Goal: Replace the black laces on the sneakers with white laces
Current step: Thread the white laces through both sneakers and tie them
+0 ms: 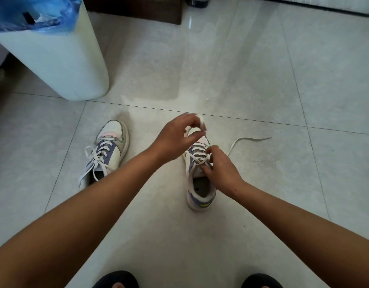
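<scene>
Floor [252, 69]: pale glossy tile. White bin [60, 65] with blue liner at far left, well apart from the work.

Left shoe [108, 150]: on the floor, fully laced in white, ends loose beside the opening.

Right shoe [199, 179]: on the floor between the hands, toe pointing away. White lace [200, 155] crossed through most eyelets; one free end trails right across the tile. No black lace in view.

Left hand [175, 140]: raised over the toe, fingers pinching a lace length drawn upward; blur hides the exact grip.

Right hand [221, 169]: at the top eyelets by the tongue, fingers curled and clamped on the lace there.

Judgement: step in hand is taking up slack on the last rows. Do it well by:
- bracing the shoe with the right hand;
- pulling row by row from the toe;
- keeping the lace flat, untwisted;
- matching the two free ends in length before finishing.
</scene>
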{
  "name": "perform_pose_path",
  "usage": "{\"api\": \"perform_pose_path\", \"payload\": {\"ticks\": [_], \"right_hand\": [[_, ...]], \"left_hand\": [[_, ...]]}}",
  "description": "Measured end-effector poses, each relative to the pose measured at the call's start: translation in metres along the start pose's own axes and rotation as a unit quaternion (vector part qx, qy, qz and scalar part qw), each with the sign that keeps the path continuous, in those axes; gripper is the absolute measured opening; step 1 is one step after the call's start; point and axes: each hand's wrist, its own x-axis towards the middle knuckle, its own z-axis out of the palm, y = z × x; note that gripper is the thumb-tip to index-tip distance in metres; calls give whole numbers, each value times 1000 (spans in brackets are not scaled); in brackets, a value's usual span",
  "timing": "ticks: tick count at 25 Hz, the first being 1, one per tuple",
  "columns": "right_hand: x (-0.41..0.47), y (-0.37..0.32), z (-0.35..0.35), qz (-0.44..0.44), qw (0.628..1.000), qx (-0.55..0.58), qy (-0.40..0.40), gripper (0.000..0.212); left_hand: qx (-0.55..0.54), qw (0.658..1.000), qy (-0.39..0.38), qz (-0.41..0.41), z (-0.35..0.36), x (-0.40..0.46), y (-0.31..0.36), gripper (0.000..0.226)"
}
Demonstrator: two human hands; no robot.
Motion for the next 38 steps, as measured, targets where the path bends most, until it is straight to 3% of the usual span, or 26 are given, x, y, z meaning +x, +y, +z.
{"api": "perform_pose_path", "payload": {"ticks": [2,5,11,14,17,20,23,27,30,32,33,34,35,36,37,38], "right_hand": [[0,1,1,17,999,29,-1,36],[2,5,3,33,999,39,12,24],[2,5,3,47,996,67,28,21],[4,3,2,71,992,100,20,18],[9,2,-5,93,985,145,-2,8],[19,-3,-15,69,992,64,-83,17],[26,-10,-20,38,988,-36,-142,37],[23,-8,-19,31,990,-43,-133,33],[18,-5,-10,38,994,-12,-104,20],[17,-4,-5,49,995,3,-88,21],[16,-3,-5,56,995,11,-87,23],[16,-2,-5,58,994,18,-89,26],[16,0,-6,58,993,25,-95,30],[16,1,-7,57,993,29,-101,34],[16,2,-9,58,992,30,-104,36],[16,3,-9,59,992,32,-104,37]], "left_hand": [[119,988,-99,-20,-1,12,-1,17],[250,930,-206,-172,16,-1,-16,21],[123,952,-89,-266,38,-17,-19,20],[80,951,-81,-289,39,-16,-18,21],[124,946,-104,-281,42,-10,-18,29],[152,942,-168,-247,41,-7,-16,34],[127,949,-200,-209,34,-5,-14,19],[149,960,-93,-217,26,-4,-18,23],[87,923,-92,-363,44,-8,-27,19],[-120,848,-108,-505,44,-7,-21,18],[-160,833,-131,-514,45,-8,-23,20],[-125,859,-141,-476,44,-11,-29,19],[-9,908,-120,-401,42,-14,-35,15],[97,928,-67,-352,34,-15,-38,10],[150,912,-43,-380,29,-11,-39,16],[138,917,12,-374,29,-6,-45,23]]}}
